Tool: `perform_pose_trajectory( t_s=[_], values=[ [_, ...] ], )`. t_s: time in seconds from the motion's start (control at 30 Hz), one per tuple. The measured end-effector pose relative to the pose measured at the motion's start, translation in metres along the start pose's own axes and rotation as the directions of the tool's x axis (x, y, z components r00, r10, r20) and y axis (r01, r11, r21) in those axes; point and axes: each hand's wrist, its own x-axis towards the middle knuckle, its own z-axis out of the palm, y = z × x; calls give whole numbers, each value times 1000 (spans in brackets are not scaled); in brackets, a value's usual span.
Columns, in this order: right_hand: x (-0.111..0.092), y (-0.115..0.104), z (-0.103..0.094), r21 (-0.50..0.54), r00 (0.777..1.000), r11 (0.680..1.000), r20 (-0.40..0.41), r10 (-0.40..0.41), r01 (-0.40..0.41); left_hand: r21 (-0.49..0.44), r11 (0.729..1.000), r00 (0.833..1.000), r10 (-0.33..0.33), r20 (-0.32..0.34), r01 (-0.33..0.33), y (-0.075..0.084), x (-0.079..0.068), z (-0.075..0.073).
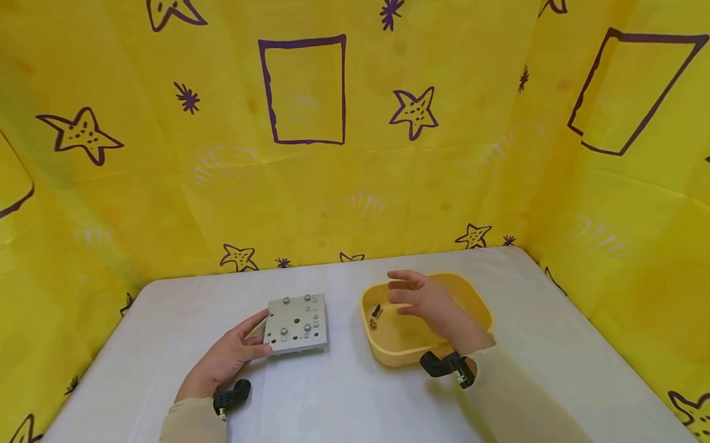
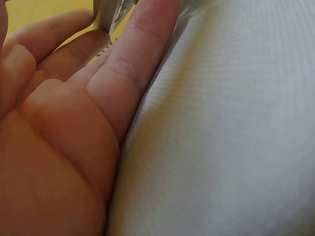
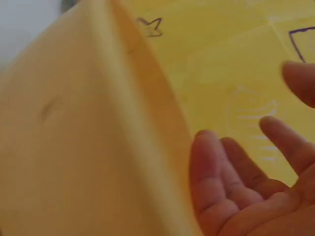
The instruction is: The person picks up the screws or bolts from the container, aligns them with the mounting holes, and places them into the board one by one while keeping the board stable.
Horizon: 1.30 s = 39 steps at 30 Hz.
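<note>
A square grey metal plate (image 1: 294,324) with holes and several bolts in its top sits on the left part of the white table. My left hand (image 1: 232,355) holds this plate by its left edge, thumb at the near corner and fingers farther back. In the left wrist view, fingertips meet a corner of the plate (image 2: 105,14). Over the yellow bin (image 1: 392,355) is my right hand (image 1: 425,303), its fingers spread and loosely bent with nothing between them. A few small dark and brass-coloured parts (image 1: 376,311) lie inside the bin on its left side.
The white table (image 1: 341,409) is enclosed by yellow cloth walls (image 1: 312,204) printed with stars and frames. A black wrist camera (image 1: 231,396) is strapped to the left wrist, another wrist camera (image 1: 448,367) to the right, beside the bin's near rim.
</note>
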Motion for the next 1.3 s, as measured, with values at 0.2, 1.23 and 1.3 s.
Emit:
perform_pose_trajectory(
  t_s=[0.2, 1.23, 1.3],
  values=[
    [12, 27, 4, -396, 998, 918, 67, 19, 9, -27, 1000, 1000, -2, 4, 2, -4, 1, 1],
    [26, 46, 16, -800, 969, 567, 246, 15, 194, -21, 1000, 1000, -2, 0, 2, 0, -1, 1],
    [26, 47, 16, -802, 969, 560, 249, -8, 211, -11, 1000, 1000, 3, -1, -3, 0, -1, 1]
  ],
)
